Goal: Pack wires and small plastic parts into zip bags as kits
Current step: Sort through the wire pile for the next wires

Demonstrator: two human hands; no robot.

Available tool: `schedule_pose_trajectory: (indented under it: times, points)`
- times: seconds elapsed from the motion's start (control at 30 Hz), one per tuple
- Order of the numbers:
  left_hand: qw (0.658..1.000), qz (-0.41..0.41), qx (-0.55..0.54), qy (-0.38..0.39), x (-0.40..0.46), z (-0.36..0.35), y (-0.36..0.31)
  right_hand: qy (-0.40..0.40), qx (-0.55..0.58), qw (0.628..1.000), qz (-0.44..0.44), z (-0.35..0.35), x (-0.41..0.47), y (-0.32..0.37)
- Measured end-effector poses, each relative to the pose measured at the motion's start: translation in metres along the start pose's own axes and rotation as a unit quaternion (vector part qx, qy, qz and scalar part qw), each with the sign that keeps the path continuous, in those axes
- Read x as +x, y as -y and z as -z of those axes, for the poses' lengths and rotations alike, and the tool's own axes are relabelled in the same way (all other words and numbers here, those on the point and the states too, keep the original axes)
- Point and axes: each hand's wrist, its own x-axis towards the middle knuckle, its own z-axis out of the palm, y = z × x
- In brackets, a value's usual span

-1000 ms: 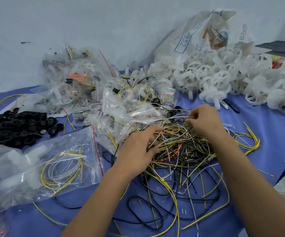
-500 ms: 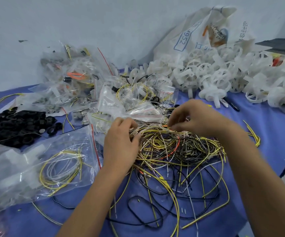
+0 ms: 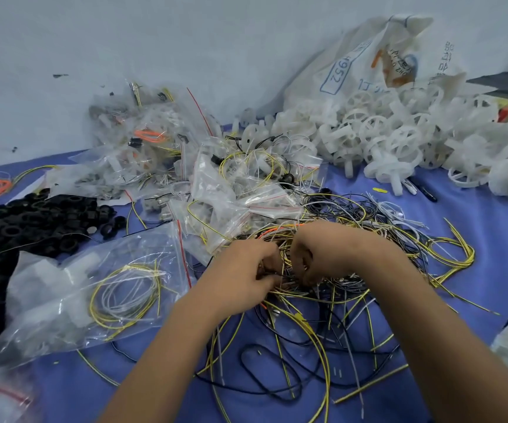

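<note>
Two bare forearms come up from the bottom edge, no sleeves on either as far as the frame shows. The left hand (image 3: 243,276) wears no glove, ring or watch, and its wrist is plain. The right hand (image 3: 322,254) is just as bare, with no band or strap at the wrist. Fingers are short-nailed where they show, though mostly tucked under.

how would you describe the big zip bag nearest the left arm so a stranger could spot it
Start at the black rings pile on the blue table's left. Just below lies a large clear zip bag, red seal strip facing the tangle. Unlike the crumpled bags behind, it lies flat, showing one yellow-and-white wire coil.
</note>
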Motion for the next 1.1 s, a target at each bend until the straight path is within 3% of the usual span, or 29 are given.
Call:
schedule_pose_trajectory:
  times: [0.23,0.33,0.4,0.5,0.57,0.73,0.83,0.93,1.0,1.1]
  points:
    - [0.996,0.047,-0.059,0.048,-0.012,0.018,0.011,-0.006,0.022,1.000,-0.001,0.007,-0.003,-0.011]
    - [0.999,0.015,-0.032,-0.040,-0.012,0.018,0.007,-0.008,0.044,0.999,0.011,0.018,-0.008,-0.012]
    - [0.987,-0.013,-0.001,-0.158,-0.007,0.018,0.001,-0.137,0.091,0.986,0.017,0.025,-0.003,-0.012]
    - [0.957,-0.020,0.080,-0.278,0.008,0.019,-0.010,-0.374,0.124,0.918,-0.047,0.033,0.020,-0.009]
    - [0.945,0.007,0.131,-0.299,0.021,0.023,-0.013,-0.379,0.079,0.918,-0.085,0.034,0.042,-0.003]
    - [0.948,0.204,0.159,-0.186,0.044,0.028,-0.011,-0.162,0.043,0.986,0.021,0.013,0.094,0.032]
    - [0.946,0.276,0.150,-0.086,0.045,0.027,-0.001,-0.126,0.023,0.991,0.027,0.005,0.112,0.037]
    - [0.937,0.311,0.147,-0.057,0.045,0.022,0.007,-0.087,0.250,0.962,0.066,0.018,0.110,0.025]
    - [0.933,0.320,0.154,-0.056,0.046,0.018,0.010,-0.137,0.407,0.902,0.052,0.025,0.108,0.013]
    - [0.935,0.305,0.173,-0.051,0.049,0.013,0.015,-0.355,0.368,0.859,-0.031,0.033,0.112,-0.006]
